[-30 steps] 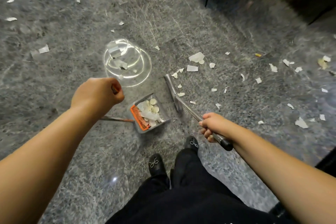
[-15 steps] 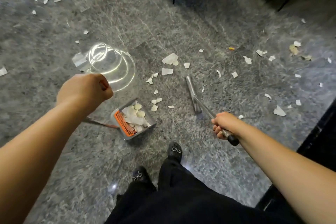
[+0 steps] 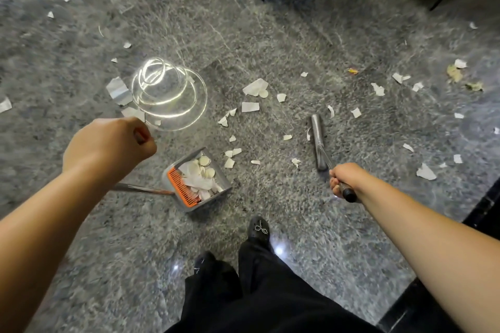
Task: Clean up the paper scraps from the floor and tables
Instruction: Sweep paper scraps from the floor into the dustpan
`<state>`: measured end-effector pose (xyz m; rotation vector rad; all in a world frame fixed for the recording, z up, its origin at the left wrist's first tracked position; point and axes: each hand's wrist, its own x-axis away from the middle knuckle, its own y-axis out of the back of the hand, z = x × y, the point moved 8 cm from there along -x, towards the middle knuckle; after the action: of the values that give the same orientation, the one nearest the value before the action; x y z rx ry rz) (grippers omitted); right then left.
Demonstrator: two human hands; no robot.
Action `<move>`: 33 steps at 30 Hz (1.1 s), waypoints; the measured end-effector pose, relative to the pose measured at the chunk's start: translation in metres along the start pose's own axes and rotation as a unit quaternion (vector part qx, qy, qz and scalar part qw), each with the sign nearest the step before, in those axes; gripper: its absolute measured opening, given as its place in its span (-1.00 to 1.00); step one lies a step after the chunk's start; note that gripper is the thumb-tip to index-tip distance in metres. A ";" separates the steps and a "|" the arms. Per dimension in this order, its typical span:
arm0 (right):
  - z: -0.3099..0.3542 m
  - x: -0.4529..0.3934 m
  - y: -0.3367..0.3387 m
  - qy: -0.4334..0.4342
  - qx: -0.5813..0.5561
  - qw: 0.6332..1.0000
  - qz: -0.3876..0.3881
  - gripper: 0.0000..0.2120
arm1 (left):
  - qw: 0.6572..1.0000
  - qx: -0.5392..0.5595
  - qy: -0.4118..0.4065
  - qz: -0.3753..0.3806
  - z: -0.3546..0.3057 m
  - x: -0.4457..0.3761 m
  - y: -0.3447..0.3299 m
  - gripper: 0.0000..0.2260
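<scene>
Grey speckled stone flooring [image 3: 297, 35] fills the head view, and white paper scraps [image 3: 250, 107] are strewn across it, thickest between 11 and 2 o'clock from the shoes. A metal dustpan [image 3: 194, 178] is set on the floor at about 11 o'clock from the forward black shoe [image 3: 259, 228], its open mouth turned toward 1 o'clock. Scraps are already heaped inside it, beside an orange comb [image 3: 182, 190] along its rear edge. A thin metal handle [image 3: 140, 189] is seen running from the pan toward 9 o'clock, under the left forearm.

The left hand [image 3: 108, 143] is held as a closed fist with the knuckles up, the fingers curled tightly round the top of that handle; the left arm is stretched forward from 8 o'clock.

The right hand [image 3: 347, 178] is wrapped round the shaft of a broom [image 3: 319, 143], with the black handle end [image 3: 349, 194] showing just behind the fingers. The right arm is extended from 4 o'clock. The broom head is laid on the floor, pointing toward 12 o'clock, well to the 3 o'clock side of the dustpan, with small scraps lying between them.

Bright ring-shaped light reflections [image 3: 167, 94] are seen on the floor at 12 o'clock from the left hand.
</scene>
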<state>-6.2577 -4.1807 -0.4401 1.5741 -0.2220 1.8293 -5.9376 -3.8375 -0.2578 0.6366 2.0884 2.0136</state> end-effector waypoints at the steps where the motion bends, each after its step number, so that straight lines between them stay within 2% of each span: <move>1: 0.006 -0.004 -0.002 0.006 0.009 1.000 0.001 -0.72 | 1.000 0.001 0.002 -0.002 0.002 0.000 0.000 -0.92; 6: 0.015 -0.011 -0.018 -0.012 0.057 0.998 0.035 -0.78 | 1.000 -0.002 0.001 0.008 0.013 0.007 -0.002 -0.95; 12: -0.009 0.013 -0.063 -0.023 0.107 0.991 0.076 -0.78 | 1.000 -0.003 -0.009 0.002 0.016 0.006 -0.004 -0.93; 26: -0.023 0.068 -0.165 -0.003 0.214 0.967 0.137 -0.77 | 1.000 0.004 -0.017 -0.016 0.015 0.018 -0.004 -0.93; 30: -0.031 0.083 -0.184 -0.003 0.241 0.952 0.190 -0.82 | 1.000 0.008 -0.012 -0.005 0.016 0.018 -0.004 -0.92; 33: -0.043 0.094 -0.196 -0.022 0.248 0.941 0.227 -0.78 | 1.000 0.010 -0.011 0.003 0.018 0.020 -0.005 -0.91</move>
<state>-6.1751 -3.9758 -0.4244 2.0385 -0.1591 2.3387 -5.9488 -3.8133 -0.2604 0.6646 2.0987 1.9830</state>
